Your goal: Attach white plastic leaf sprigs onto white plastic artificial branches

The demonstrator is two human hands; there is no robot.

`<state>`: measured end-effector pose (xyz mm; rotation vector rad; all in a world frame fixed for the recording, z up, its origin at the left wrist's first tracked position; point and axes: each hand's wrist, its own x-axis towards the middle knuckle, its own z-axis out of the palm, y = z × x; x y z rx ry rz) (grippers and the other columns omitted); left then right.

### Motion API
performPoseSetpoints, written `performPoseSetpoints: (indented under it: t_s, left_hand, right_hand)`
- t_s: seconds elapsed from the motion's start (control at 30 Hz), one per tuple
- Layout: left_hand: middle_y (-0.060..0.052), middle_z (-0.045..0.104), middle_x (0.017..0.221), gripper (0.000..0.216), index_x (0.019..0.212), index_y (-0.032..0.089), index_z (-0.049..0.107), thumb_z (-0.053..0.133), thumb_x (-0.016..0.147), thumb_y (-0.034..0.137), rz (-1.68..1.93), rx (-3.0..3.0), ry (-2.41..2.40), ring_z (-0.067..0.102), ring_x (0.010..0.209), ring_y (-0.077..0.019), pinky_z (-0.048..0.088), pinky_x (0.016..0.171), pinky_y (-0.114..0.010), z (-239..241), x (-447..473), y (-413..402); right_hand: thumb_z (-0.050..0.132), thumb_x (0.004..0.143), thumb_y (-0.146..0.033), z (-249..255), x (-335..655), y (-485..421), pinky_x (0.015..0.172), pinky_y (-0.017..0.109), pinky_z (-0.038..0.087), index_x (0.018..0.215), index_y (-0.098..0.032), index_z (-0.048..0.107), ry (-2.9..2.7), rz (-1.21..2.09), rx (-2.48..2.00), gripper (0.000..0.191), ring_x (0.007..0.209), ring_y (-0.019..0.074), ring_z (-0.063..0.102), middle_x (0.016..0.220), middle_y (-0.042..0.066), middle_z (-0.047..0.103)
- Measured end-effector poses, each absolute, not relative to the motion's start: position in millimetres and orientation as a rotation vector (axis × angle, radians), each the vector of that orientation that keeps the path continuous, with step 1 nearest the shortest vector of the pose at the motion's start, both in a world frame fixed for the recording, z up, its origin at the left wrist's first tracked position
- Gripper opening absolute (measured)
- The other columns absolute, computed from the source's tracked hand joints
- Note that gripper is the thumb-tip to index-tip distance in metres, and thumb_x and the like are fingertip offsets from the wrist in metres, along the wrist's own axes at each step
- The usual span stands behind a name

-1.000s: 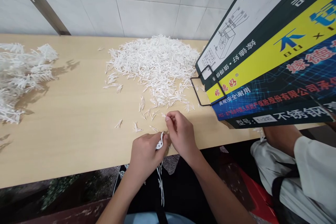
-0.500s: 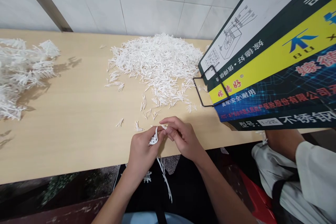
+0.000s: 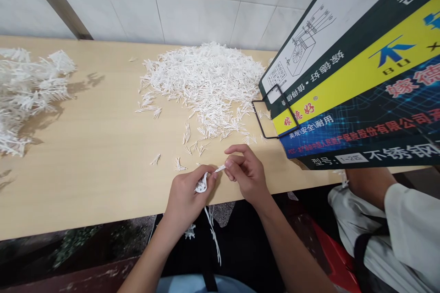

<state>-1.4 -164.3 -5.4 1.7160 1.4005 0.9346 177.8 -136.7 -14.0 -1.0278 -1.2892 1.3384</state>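
My left hand is closed around a white plastic strip whose long end hangs down below the table edge. My right hand pinches a small white piece at the strip's upper end, right beside my left fingers. Both hands hover over the near edge of the light wooden table. A big heap of small white plastic pieces lies just beyond my hands, with a few loose pieces scattered closer.
A second pile of white branched plastic sits at the far left. A large printed cardboard box with a black wire handle leans over the table's right side. Another person's arm and white sleeve are at lower right. A tiled wall backs the table.
My right hand came back from the loose pieces with a small white piece and now meets the strip. My left hand lifted the strip slightly towards it.
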Motion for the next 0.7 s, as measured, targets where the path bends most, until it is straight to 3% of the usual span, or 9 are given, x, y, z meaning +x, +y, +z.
performPoseSetpoints:
  t_s: [0.13,0.33,0.57,0.7]
  left_hand:
    - [0.003,0.068,0.069,0.022,0.091,0.018,0.075,0.059,0.101,0.030,0.956,1.687,1.396,0.057,0.058,-0.0095,0.041,0.060,-0.019,-5,-2,-166]
    - [0.006,0.057,0.061,0.029,0.114,0.023,0.078,0.056,0.103,0.038,1.000,1.554,1.436,0.048,0.055,-0.0104,0.039,0.057,-0.020,-2,-4,-165]
    - [0.007,0.052,0.060,0.032,0.122,0.024,0.073,0.065,0.099,0.045,1.086,1.451,1.514,0.044,0.052,-0.0100,0.036,0.054,-0.021,-3,-2,-168]
    - [0.008,0.050,0.059,0.020,0.105,0.022,0.073,0.066,0.097,0.039,1.101,1.571,1.508,0.041,0.051,-0.0090,0.034,0.053,-0.020,-4,1,-168]
  right_hand:
    - [0.069,0.097,-0.042,-18,181,-135,0.055,0.027,0.037,0.104,-0.025,0.063,-1.117,1.290,-1.024,0.019,0.053,0.0109,0.043,0.064,-0.007,0.046]
    - [0.060,0.104,-0.037,-11,181,-138,0.059,0.028,0.038,0.115,-0.024,0.066,-1.425,1.461,-0.954,0.018,0.058,0.0124,0.046,0.064,-0.006,0.048]
    - [0.057,0.103,-0.028,-6,178,-137,0.065,0.029,0.043,0.125,-0.025,0.064,-1.588,1.386,-1.011,0.023,0.067,0.0145,0.054,0.073,-0.003,0.057]
    - [0.057,0.102,-0.024,-8,176,-139,0.063,0.028,0.043,0.124,-0.026,0.062,-1.569,1.321,-1.069,0.024,0.065,0.0145,0.054,0.074,-0.003,0.060]
